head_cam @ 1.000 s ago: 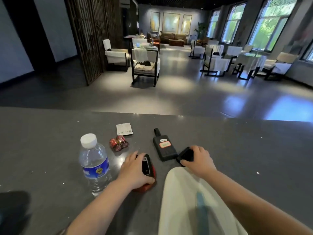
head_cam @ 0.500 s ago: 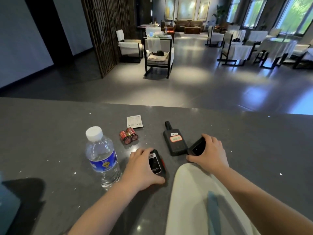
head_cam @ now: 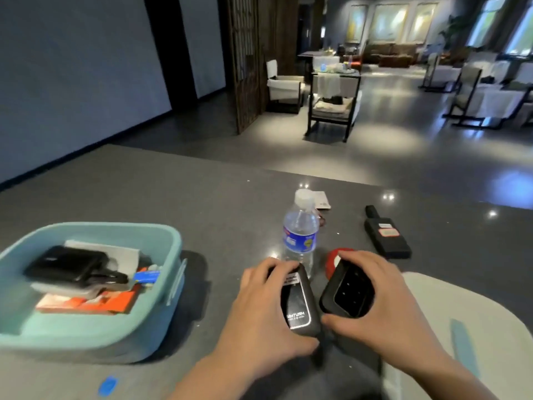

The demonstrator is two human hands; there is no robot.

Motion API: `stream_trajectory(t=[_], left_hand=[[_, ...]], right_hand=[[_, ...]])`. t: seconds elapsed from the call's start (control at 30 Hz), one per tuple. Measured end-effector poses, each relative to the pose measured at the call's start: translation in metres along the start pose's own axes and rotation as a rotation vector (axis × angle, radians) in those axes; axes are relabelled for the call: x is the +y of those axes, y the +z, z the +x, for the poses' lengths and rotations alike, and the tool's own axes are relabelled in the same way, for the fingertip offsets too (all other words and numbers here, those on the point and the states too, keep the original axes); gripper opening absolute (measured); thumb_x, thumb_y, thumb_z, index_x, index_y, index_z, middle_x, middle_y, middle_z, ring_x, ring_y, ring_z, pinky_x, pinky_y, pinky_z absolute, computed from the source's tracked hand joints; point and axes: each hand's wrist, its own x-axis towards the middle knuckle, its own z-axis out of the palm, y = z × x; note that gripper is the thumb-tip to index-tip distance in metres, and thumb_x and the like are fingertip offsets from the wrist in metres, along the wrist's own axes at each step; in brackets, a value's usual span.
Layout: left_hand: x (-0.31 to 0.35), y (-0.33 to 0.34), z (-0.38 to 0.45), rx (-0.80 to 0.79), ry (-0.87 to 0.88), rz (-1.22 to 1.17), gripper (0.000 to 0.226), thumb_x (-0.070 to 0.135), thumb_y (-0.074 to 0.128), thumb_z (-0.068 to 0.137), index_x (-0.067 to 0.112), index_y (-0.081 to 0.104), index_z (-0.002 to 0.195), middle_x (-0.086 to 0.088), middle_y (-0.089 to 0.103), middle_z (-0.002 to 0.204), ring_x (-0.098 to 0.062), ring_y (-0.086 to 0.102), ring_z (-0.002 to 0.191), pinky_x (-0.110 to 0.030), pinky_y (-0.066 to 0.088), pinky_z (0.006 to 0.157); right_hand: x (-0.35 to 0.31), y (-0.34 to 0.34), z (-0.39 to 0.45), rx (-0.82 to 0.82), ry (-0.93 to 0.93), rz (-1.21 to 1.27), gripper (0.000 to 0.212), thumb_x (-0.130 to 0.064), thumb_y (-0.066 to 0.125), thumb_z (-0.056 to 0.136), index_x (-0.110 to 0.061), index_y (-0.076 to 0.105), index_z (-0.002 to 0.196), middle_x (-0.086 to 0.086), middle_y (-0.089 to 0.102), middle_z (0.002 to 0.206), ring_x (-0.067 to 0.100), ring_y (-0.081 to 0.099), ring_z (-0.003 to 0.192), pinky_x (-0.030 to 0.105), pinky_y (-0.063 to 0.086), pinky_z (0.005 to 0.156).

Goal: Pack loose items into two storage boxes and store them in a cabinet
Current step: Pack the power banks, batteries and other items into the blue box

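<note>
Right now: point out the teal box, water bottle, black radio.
teal box [head_cam: 115, 339], head view, front wall.
water bottle [head_cam: 300, 241], head view, blue label.
black radio [head_cam: 388, 238], head view, body below the sticker.

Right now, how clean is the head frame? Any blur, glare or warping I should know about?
Head view: motion blur smears the teal box and its contents, and the water bottle label is unreadable. Both hands, left hand and right hand, with their black devices stay fairly sharp. Ceiling lights glint on the counter; wide-angle warping bends the edges.
</note>
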Motion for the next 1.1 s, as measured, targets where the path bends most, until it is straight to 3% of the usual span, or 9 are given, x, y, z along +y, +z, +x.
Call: stream_trajectory(t=[0.17, 0.47, 0.67, 0.8, 0.93, 1.03, 1.1], left_hand=[[-0.051, -0.073, -0.033, 0.143, -0.079, 0.086, 0.094, 0.053, 0.074, 0.042, 0.048, 0.034, 0.127, 0.032, 0.027, 0.121, 0.005, 0.029, 0.117, -0.003, 0.025, 0.095], [-0.150, -0.176, -0.081, 0.274, -0.240, 0.113, 0.098, 0.052, 0.076, 0.041, 0.046, 0.035, 0.130, 0.033, 0.027, 0.123, 0.006, 0.026, 0.119, 0.003, 0.020, 0.091], [-0.215, -0.231, -0.096, 0.276, -0.367, 0.121, 0.101, 0.055, 0.072, 0.040, 0.046, 0.032, 0.133, 0.032, 0.028, 0.126, 0.006, 0.026, 0.118, -0.012, 0.029, 0.092], [-0.244, -0.253, -0.098, 0.284, -0.440, 0.131, 0.102, 0.054, 0.076, 0.039, 0.042, 0.036, 0.132, 0.027, 0.036, 0.125, 0.000, 0.030, 0.117, -0.017, 0.030, 0.093], [-0.256, -0.266, -0.097, 0.418, -0.472, 0.086, 0.095, 0.043, 0.085, 0.042, 0.039, 0.043, 0.127, 0.023, 0.043, 0.119, -0.005, 0.034, 0.110, -0.019, 0.031, 0.088], [-0.260, -0.274, -0.099, 0.482, -0.508, 0.113, 0.096, 0.046, 0.085, 0.041, 0.036, 0.044, 0.128, 0.020, 0.044, 0.118, -0.006, 0.034, 0.110, -0.022, 0.031, 0.088], [-0.260, -0.279, -0.105, 0.507, -0.537, 0.137, 0.097, 0.045, 0.087, 0.042, 0.035, 0.044, 0.129, 0.020, 0.043, 0.119, -0.004, 0.032, 0.108, -0.021, 0.030, 0.087]], right_hand=[[-0.075, 0.055, 0.025, -0.101, -0.107, 0.072, 0.089, -0.055, 0.078, 0.040, -0.041, 0.051, 0.123, -0.026, 0.047, 0.123, -0.009, 0.040, 0.119, -0.001, 0.026, 0.092], [-0.187, 0.159, 0.070, -0.233, -0.246, 0.119, 0.088, -0.055, 0.076, 0.039, -0.044, 0.049, 0.122, -0.030, 0.043, 0.124, -0.006, 0.039, 0.119, 0.004, 0.027, 0.094], [-0.229, 0.215, 0.091, -0.315, -0.216, 0.121, 0.089, -0.061, 0.072, 0.040, -0.047, 0.044, 0.124, -0.030, 0.042, 0.124, -0.006, 0.040, 0.119, 0.018, 0.036, 0.099], [-0.233, 0.230, 0.095, -0.471, -0.251, 0.027, 0.093, -0.051, 0.077, 0.048, -0.049, 0.034, 0.130, -0.041, 0.032, 0.123, -0.010, 0.035, 0.118, 0.012, 0.033, 0.096], [-0.242, 0.238, 0.109, -0.664, -0.442, -0.059, 0.097, -0.043, 0.079, 0.050, -0.050, 0.029, 0.133, -0.039, 0.028, 0.133, -0.012, 0.028, 0.127, 0.017, 0.027, 0.110], [-0.258, 0.258, 0.125, -0.824, -0.665, -0.125, 0.101, -0.033, 0.082, 0.050, -0.042, 0.033, 0.138, -0.026, 0.031, 0.141, -0.007, 0.023, 0.134, 0.018, 0.017, 0.113], [-0.273, 0.277, 0.132, -0.893, -0.788, -0.144, 0.099, -0.027, 0.084, 0.049, -0.037, 0.036, 0.136, -0.020, 0.035, 0.140, -0.003, 0.025, 0.135, 0.029, 0.015, 0.117]])
